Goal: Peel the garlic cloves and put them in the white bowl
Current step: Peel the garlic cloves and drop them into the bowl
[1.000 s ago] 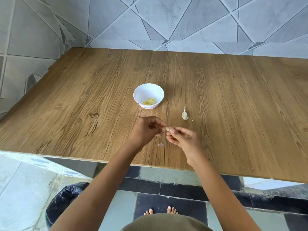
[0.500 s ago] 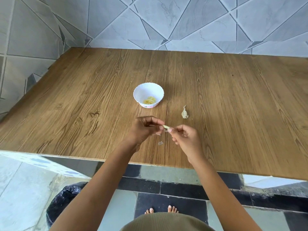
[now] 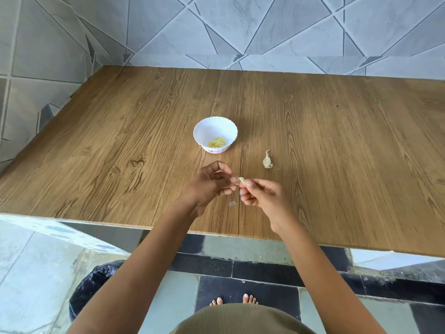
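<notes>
Where the wood-grain bench (image 3: 120,141) meets a corner of grey marbled wall tiles (image 3: 216,32) cut by diagonal grout lines, its near edge overhangs a floor (image 3: 252,268) of dark and pale slabs. A black-lined bin (image 3: 94,285) stands on that floor at the lower left. The person's bare toes show below.

The white bowl (image 3: 199,131) sits near mid-bench with yellowish peeled cloves (image 3: 216,142) in its bottom. To its right and nearer lies an unpeeled clove (image 3: 267,161), its thin tip pointing away from the person. A scrap of skin (image 3: 232,203) lies on the bench under the hands.

The left hand (image 3: 209,184) and right hand (image 3: 262,194) meet above the bench, nearer than the bowl. Both pinch one garlic clove (image 3: 242,180) at their fingertips. Its long axis slants from the left fingertips down toward the right thumb.
</notes>
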